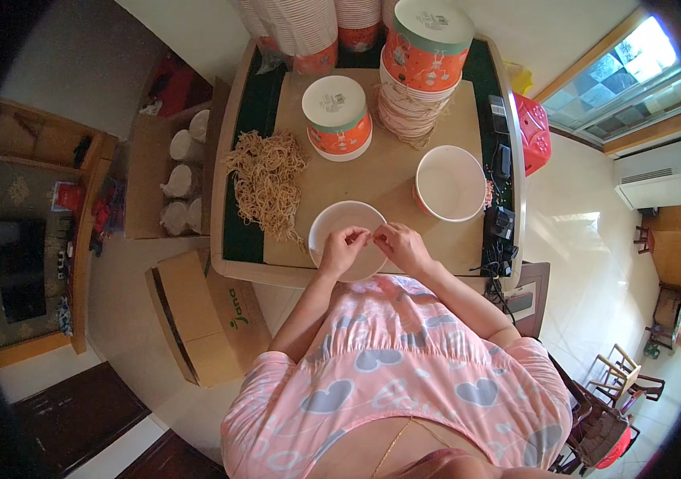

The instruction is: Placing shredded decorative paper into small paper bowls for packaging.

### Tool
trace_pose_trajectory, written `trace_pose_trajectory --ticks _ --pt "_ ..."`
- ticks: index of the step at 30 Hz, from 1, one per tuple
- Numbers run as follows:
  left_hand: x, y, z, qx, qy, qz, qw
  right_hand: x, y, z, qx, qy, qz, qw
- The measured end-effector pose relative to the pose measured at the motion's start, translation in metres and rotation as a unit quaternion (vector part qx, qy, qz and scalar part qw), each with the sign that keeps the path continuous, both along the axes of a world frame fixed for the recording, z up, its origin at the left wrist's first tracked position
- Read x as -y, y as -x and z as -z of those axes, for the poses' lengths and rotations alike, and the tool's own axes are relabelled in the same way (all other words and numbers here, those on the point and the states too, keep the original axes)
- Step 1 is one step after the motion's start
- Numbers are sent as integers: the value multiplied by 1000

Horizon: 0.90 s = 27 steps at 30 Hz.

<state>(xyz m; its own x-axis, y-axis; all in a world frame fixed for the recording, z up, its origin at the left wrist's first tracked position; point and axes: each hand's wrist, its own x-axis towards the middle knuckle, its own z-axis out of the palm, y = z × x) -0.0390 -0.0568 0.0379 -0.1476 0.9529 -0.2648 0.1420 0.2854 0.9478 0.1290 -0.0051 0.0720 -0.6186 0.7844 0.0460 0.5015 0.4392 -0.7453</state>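
Over an open white paper tub (346, 214) at the near edge of the table, my two hands meet fingertip to fingertip. My left hand (343, 249) is closed in a pinch, and my right hand (406, 246) pinches just beside it. Whatever lies between the fingertips is too small to make out. To the left is a loose heap of tan cord loops (267, 184). Another open white tub (452, 182) stands to the right. Behind my hands, an orange-and-green printed tub (340, 140) sits upside down.
A tall stack of upturned tubs (430, 64) with cords around its lower part stands at the back right. More stacked tubs (308, 32) fill the far edge. Black adapters and cables (501, 227) line the right edge. Cardboard boxes (217, 319) stand on the floor at left.
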Motion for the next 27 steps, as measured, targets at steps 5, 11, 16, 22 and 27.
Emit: trace_pose_trajectory --ticks 5,11,16,22,27 --pt "3 4 9 54 -6 2 999 0 -1 0 -44 40 26 998" --pt "6 1 26 21 9 22 999 -2 -4 -5 -88 122 27 988" --pt "3 -10 2 -61 -25 29 997 -3 -4 1 -83 107 36 990" --pt "-2 -11 -9 -95 -22 51 994 -3 -3 1 -55 42 17 997" --pt "-1 -12 -3 -99 -49 54 992 -4 -3 7 -53 28 17 998"
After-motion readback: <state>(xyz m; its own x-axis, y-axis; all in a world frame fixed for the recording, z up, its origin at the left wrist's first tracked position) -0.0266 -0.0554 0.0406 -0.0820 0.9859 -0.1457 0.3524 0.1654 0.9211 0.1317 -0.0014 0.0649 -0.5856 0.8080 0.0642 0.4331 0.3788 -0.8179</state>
